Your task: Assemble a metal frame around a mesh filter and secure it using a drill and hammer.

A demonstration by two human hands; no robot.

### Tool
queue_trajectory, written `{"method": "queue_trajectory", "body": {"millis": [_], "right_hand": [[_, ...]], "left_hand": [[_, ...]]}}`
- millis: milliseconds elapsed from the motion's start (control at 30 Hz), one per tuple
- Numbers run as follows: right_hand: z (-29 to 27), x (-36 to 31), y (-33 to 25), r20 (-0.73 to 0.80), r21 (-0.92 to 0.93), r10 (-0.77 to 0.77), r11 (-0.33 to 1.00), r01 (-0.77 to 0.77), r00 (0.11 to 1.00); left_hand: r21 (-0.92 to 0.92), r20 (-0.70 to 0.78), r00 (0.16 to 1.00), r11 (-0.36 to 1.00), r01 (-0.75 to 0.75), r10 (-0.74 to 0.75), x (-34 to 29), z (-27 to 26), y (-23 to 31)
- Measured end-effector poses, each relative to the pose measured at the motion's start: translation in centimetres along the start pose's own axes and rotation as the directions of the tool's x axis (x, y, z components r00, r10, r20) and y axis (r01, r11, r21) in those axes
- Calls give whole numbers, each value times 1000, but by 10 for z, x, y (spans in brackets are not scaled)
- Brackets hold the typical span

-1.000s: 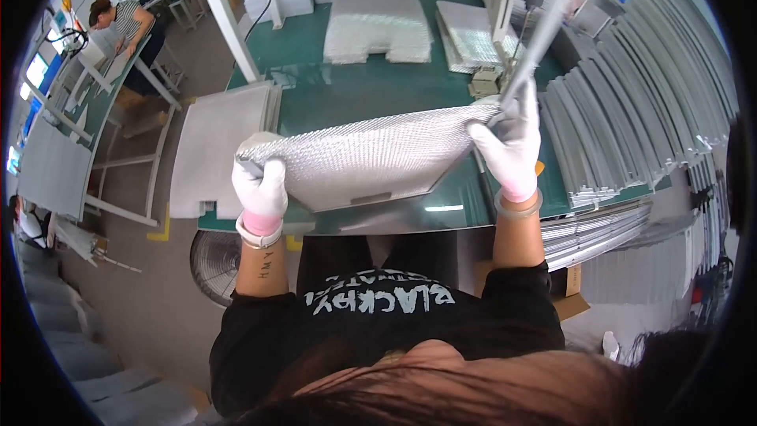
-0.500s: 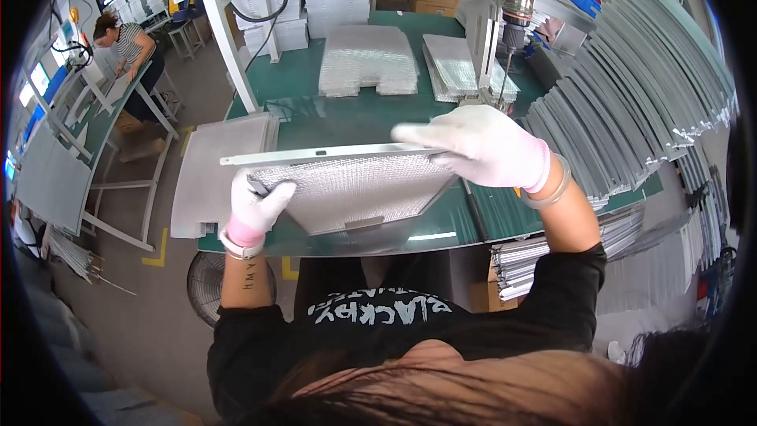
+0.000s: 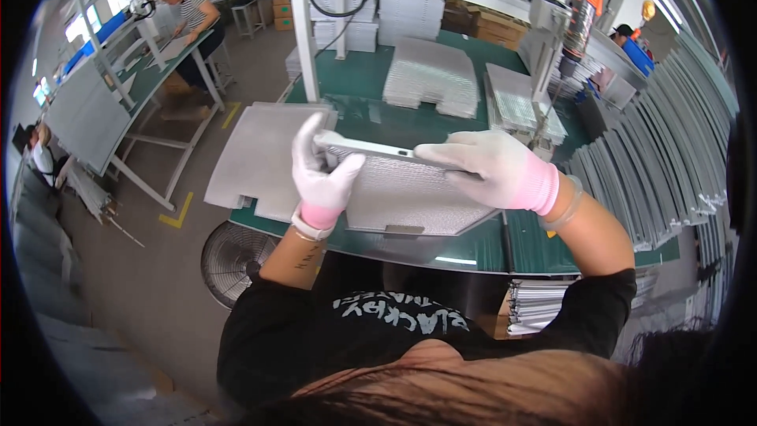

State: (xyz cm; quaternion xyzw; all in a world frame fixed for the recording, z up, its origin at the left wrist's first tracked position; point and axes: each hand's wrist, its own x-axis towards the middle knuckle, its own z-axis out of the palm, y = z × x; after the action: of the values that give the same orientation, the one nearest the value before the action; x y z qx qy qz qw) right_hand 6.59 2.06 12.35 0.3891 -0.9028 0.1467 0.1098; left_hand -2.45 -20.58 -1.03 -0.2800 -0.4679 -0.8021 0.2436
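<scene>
Between my hands a silver mesh panel [image 3: 418, 197] tilts over the near edge of the green table, a metal channel strip [image 3: 378, 147] along its top edge. My left hand [image 3: 323, 170], in a white glove with a pink cuff, wraps round the left end of the strip, thumb on the near side. Gloved the same way, my right hand [image 3: 497, 172] pinches the strip's right part, fingers lying along its top. The strip's right end is hidden by that hand. A dark tab [image 3: 404, 229] shows on the panel's lower edge.
A stack of mesh sheets [image 3: 268, 154] lies left, another stack [image 3: 434, 75] at the back. A power drill [image 3: 579, 28] hangs over the back right. Many grey strips [image 3: 646, 150] stand at the right. A floor fan [image 3: 236, 264] is below left. A person [image 3: 193, 20] works at another table.
My left hand has shifted from the panel's left side up onto the strip's end, fingers now over it. The view has turned left, so the scene sits farther right. My right hand keeps its grip.
</scene>
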Motion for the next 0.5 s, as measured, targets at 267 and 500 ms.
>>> {"method": "queue_trajectory", "body": {"millis": [267,500], "right_hand": [[3,3,4,-73,15,20,1000,-19,997],[3,5,2,-57,-8,59,998,-60,997]], "left_hand": [[314,19,960,910,-270,279,11,-4,-24],[556,71,962,790,-259,265,13,-10,-19]]}}
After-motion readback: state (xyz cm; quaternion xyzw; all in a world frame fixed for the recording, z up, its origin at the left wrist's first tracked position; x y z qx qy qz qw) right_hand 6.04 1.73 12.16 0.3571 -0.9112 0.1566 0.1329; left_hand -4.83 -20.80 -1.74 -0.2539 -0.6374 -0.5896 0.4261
